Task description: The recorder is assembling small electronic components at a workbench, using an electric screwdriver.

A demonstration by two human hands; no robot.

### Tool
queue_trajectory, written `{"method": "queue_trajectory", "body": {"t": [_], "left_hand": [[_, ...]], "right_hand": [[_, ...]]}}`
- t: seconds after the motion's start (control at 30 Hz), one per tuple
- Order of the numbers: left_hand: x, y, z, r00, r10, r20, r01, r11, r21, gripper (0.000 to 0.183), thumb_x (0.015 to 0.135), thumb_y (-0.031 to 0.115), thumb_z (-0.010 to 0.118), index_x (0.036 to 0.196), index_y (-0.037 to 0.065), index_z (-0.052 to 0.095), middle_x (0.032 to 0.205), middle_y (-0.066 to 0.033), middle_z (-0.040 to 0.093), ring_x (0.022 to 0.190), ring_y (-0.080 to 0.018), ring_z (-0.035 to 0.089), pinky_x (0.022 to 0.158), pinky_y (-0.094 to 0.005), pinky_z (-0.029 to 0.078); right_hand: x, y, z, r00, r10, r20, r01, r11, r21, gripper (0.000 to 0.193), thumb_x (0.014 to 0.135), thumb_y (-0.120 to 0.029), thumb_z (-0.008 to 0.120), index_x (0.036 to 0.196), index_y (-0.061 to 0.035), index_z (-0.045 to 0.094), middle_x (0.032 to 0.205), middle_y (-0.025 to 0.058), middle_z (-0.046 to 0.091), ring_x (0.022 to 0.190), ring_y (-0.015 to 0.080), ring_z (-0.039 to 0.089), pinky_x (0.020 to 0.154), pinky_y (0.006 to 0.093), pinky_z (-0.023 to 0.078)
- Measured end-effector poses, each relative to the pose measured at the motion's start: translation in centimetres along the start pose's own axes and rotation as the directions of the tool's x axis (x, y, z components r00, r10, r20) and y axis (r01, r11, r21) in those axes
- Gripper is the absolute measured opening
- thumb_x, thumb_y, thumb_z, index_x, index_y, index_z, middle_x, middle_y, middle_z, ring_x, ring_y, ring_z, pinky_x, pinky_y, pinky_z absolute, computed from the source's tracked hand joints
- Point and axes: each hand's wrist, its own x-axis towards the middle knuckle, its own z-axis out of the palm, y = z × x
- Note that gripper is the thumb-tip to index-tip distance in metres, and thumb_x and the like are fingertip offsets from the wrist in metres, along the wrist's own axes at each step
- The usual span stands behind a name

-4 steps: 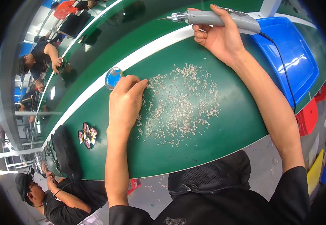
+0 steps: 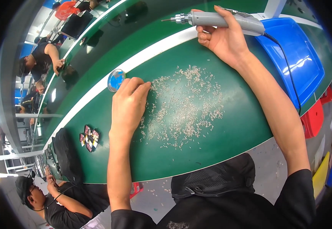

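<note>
My right hand (image 2: 227, 40) is wrapped round a grey electric screwdriver (image 2: 227, 21) near the top of the view. The driver lies nearly level, its thin bit pointing left, and a black cord runs from its right end. On the green table, many tiny pale metal pieces that look like screws (image 2: 187, 114) are spread loosely. My left hand (image 2: 129, 101) is closed in a pinch, thumb and fingertips at the upper left edge of that spread. Whatever is between those fingertips is too small to make out. Just behind its knuckles stands a small round clear dish (image 2: 116, 80) with blue inside.
A blue plastic tray (image 2: 307, 68) lies at the right, crossed by the cord. Several small dark parts (image 2: 89, 137) sit in a cluster left of my forearm, beside a black bag (image 2: 66, 152). Another person (image 2: 51, 198) sits at the lower left. A red stool (image 2: 313, 120) stands at the right.
</note>
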Motion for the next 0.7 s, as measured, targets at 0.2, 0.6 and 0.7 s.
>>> {"method": "queue_trajectory", "body": {"t": [0.2, 0.6, 0.7], "left_hand": [[-0.4, -0.6, -0.4, 0.995, 0.096, -0.040, -0.097, 0.995, -0.006, 0.009, 0.076, -0.001, 0.069, 0.084, 0.000, 0.066, 0.084, -0.0095, 0.060, 0.079, -0.0270, 0.060, 0.068, -0.0379, 0.051], [-1.0, 0.7, -0.4, 0.963, -0.172, -0.208, 0.117, 0.961, -0.251, 0.009, 0.084, -0.004, 0.064, 0.085, 0.000, 0.055, 0.076, -0.0125, 0.060, 0.069, -0.0294, 0.061, 0.063, -0.0363, 0.050], [-0.9, 0.4, -0.3, 0.960, -0.045, -0.277, -0.034, 0.962, -0.272, 0.014, 0.081, -0.004, 0.073, 0.093, 0.000, 0.067, 0.085, -0.0113, 0.068, 0.074, -0.0259, 0.066, 0.063, -0.0351, 0.052]], "right_hand": [[-0.5, 0.0, 1.5, 0.998, 0.000, -0.066, 0.002, 1.000, 0.028, 0.069, 0.093, -0.050, 0.056, 0.137, 0.0036, 0.051, 0.086, 0.0068, 0.053, 0.069, 0.0139, 0.042, 0.069, 0.0278, 0.039], [-1.1, -0.3, 1.7, 0.998, -0.013, -0.058, 0.012, 1.000, -0.013, 0.066, 0.095, -0.050, 0.052, 0.134, 0.0033, 0.053, 0.081, 0.0079, 0.056, 0.065, 0.0131, 0.049, 0.066, 0.0266, 0.044], [-1.2, -0.4, 2.0, 0.997, -0.028, -0.067, 0.026, 0.999, -0.027, 0.066, 0.095, -0.051, 0.052, 0.133, 0.0032, 0.053, 0.080, 0.0079, 0.056, 0.064, 0.0132, 0.050, 0.065, 0.0264, 0.044]]}}
